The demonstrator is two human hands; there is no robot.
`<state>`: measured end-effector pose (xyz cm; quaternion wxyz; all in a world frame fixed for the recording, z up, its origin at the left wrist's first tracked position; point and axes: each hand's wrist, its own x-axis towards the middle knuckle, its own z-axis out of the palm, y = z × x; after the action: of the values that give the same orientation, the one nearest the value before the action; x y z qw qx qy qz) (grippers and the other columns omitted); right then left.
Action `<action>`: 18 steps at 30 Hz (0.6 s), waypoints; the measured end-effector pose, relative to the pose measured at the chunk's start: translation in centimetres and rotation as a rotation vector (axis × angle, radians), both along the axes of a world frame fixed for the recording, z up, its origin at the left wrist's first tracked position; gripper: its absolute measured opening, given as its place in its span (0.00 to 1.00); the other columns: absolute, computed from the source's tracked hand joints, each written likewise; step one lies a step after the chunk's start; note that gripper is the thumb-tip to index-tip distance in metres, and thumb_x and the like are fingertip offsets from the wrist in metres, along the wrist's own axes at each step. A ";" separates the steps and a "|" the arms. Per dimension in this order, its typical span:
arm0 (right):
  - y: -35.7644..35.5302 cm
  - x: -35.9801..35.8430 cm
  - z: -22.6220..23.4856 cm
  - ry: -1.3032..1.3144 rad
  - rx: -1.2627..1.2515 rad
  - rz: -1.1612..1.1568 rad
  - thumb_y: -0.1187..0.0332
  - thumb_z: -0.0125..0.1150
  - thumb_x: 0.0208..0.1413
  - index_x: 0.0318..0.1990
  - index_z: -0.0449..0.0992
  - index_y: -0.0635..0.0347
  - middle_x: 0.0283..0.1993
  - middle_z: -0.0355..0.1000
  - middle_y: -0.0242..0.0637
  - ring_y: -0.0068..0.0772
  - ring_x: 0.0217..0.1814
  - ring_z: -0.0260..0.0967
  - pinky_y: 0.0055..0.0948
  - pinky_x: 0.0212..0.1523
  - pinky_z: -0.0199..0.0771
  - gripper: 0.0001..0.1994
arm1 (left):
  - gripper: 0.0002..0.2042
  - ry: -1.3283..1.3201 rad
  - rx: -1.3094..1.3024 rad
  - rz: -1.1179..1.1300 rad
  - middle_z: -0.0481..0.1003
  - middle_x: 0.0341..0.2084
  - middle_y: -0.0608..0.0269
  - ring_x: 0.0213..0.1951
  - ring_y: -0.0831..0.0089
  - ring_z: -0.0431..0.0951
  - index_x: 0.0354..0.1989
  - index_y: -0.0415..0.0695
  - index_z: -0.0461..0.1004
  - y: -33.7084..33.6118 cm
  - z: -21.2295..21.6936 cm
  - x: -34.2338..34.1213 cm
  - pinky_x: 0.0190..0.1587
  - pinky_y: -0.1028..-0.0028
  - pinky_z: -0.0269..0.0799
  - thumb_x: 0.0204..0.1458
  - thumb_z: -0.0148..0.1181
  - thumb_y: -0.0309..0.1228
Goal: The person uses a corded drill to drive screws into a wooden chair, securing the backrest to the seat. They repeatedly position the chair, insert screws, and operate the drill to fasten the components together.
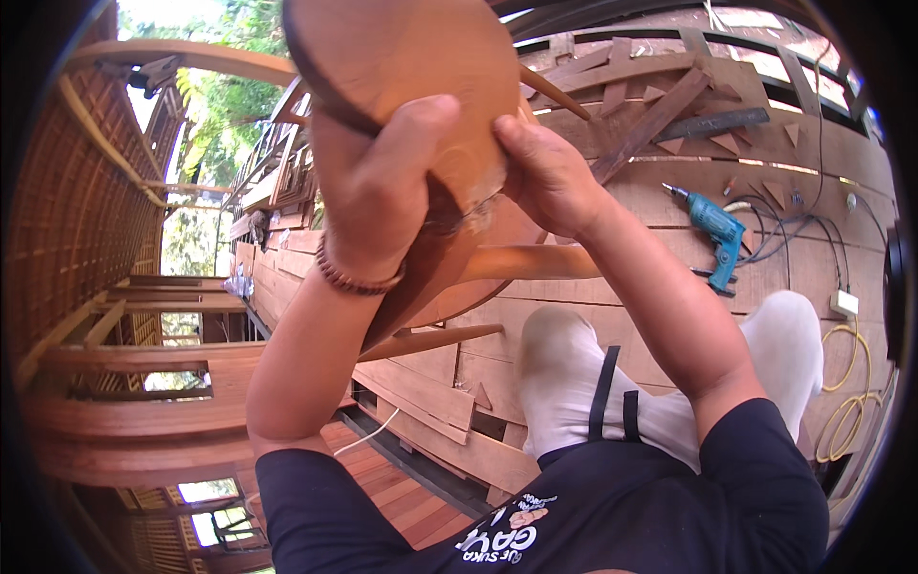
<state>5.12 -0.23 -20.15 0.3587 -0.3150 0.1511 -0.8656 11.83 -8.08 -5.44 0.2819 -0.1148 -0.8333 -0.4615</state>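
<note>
A brown wooden piece of furniture, which looks like a chair, is raised in front of me. Its broad rounded panel point(411, 57) is nearest to the camera, and thin tapering legs point(459, 337) stick out behind and below. My left hand point(378, 191), a beaded bracelet on its wrist, is wrapped round the panel's left edge, thumb over the face. On the opposite edge my right hand point(550, 172) grips with its thumb on top. A rough, pale, chipped-looking patch point(483, 206) shows on the wood between the hands. The fingers behind the panel are hidden.
A teal power drill point(712, 230) lies on the plank floor to the right, among dark cords. Farther off are wooden boards point(660, 124) and triangular offcuts. A yellow cable point(846, 402) lies coiled at the right, near a white socket block point(843, 303). Timber framing point(143, 383) stands at the left.
</note>
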 end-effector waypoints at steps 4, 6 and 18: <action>1.2 -1.0 -3.5 0.181 0.212 -0.160 0.54 0.57 0.65 0.46 0.75 0.62 0.41 0.77 0.36 0.27 0.45 0.75 0.30 0.52 0.74 0.18 | 0.18 -0.031 -0.284 0.272 0.73 0.51 0.52 0.53 0.64 0.74 0.53 0.33 0.70 -5.2 -0.4 3.4 0.57 0.65 0.70 0.53 0.56 0.24; 3.3 -1.5 -8.5 0.100 0.311 -0.309 0.59 0.58 0.64 0.39 0.74 0.62 0.35 0.77 0.34 0.26 0.41 0.75 0.28 0.48 0.75 0.13 | 0.20 -0.069 0.067 0.279 0.72 0.53 0.52 0.54 0.63 0.73 0.55 0.32 0.69 -5.5 -1.2 3.5 0.61 0.62 0.66 0.54 0.56 0.28; 24.3 -1.9 -43.6 0.040 1.979 -1.401 0.58 0.71 0.47 0.53 0.71 0.64 0.51 0.73 0.53 0.53 0.53 0.71 0.44 0.56 0.69 0.28 | 0.22 -0.108 0.281 0.294 0.72 0.53 0.49 0.56 0.61 0.72 0.54 0.29 0.69 -2.2 0.4 2.2 0.62 0.61 0.65 0.53 0.57 0.30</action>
<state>3.23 24.05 -63.79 -0.1041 0.2319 0.8905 -0.3773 14.02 -10.25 -5.00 0.3141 0.0731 -0.7826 -0.5325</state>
